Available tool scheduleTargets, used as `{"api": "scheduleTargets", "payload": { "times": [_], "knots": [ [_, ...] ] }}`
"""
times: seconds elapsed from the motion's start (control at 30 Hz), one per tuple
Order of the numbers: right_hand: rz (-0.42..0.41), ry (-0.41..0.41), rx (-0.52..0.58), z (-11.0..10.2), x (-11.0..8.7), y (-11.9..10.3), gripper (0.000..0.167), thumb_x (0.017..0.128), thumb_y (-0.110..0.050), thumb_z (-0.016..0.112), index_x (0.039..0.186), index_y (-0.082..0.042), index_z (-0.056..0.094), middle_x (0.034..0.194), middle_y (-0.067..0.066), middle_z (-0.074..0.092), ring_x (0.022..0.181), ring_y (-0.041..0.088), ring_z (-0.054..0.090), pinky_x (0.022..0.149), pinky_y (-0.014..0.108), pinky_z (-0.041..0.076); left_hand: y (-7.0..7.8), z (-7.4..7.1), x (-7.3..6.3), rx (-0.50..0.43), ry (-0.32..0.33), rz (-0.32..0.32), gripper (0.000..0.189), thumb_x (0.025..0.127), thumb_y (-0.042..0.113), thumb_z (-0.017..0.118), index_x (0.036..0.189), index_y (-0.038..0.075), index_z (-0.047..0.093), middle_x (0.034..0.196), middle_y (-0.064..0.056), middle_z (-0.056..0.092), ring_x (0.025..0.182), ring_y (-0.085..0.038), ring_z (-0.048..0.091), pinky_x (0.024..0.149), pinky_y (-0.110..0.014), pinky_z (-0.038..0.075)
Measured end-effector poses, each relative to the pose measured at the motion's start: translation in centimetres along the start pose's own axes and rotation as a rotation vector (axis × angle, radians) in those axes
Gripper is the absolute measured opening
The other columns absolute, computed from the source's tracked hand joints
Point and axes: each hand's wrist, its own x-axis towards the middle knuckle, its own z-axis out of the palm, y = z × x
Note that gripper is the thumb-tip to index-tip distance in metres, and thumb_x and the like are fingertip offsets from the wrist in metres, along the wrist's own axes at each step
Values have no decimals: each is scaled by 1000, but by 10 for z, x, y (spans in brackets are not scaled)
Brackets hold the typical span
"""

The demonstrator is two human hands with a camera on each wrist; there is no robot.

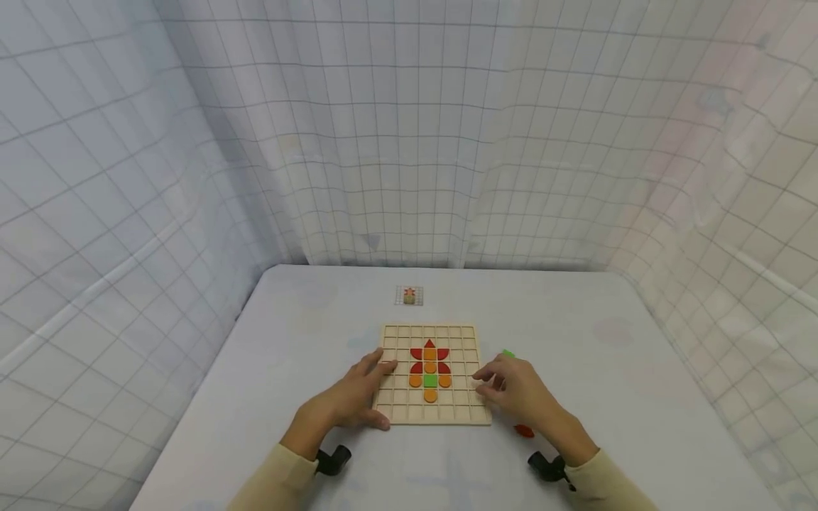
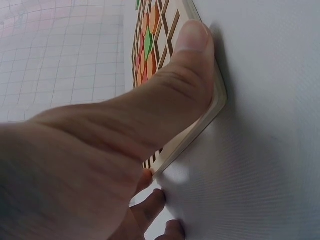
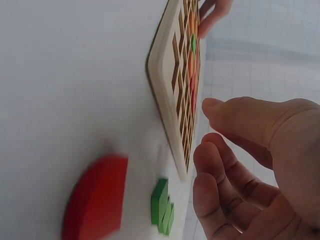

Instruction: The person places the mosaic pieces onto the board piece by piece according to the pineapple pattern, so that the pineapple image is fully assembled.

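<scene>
A square wooden grid board [image 1: 399,411] lies flat on the table. In its middle cells sit red pieces, orange discs [image 1: 431,396] and a green square [image 1: 430,381], laid out as a flower-like figure. My left hand [image 1: 348,397] spreads over the board's left side, fingers at the left edge, and the thumb [image 2: 192,65] rests along the board's edge near a corner. Over the right edge hovers my right hand [image 1: 520,390], its fingers loosely bent. In the right wrist view a gap shows between thumb and fingertips, with nothing in it.
A small pattern card [image 1: 409,295] lies beyond the board. Right of the board, under and beside my right hand, are red pieces [image 3: 97,200] and green pieces [image 3: 161,205]. White grid-patterned curtains [image 1: 396,142] enclose the table [image 1: 307,319] at the back and sides.
</scene>
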Motion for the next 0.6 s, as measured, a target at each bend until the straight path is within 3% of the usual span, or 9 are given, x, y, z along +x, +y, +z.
{"api": "scheduleTargets", "payload": {
  "times": [0.3,0.6],
  "knots": [
    [151,40,-70,-17,-16,19,24,93,-3,97,115,-9,89,104,4,79,82,1,68,73,22,61,5,0,-1,2,1,-12,113,86,29,106,179,12,44,195,-22,18,176,-54,31,135,-72,42],
    [255,-21,-50,-20,-20,29,24,93,-4,97,115,-9,88,105,1,78,86,5,70,76,21,62,5,-1,1,13,-3,-10,114,86,29,106,180,12,42,196,-22,16,177,-55,30,135,-72,43]
  ]
}}
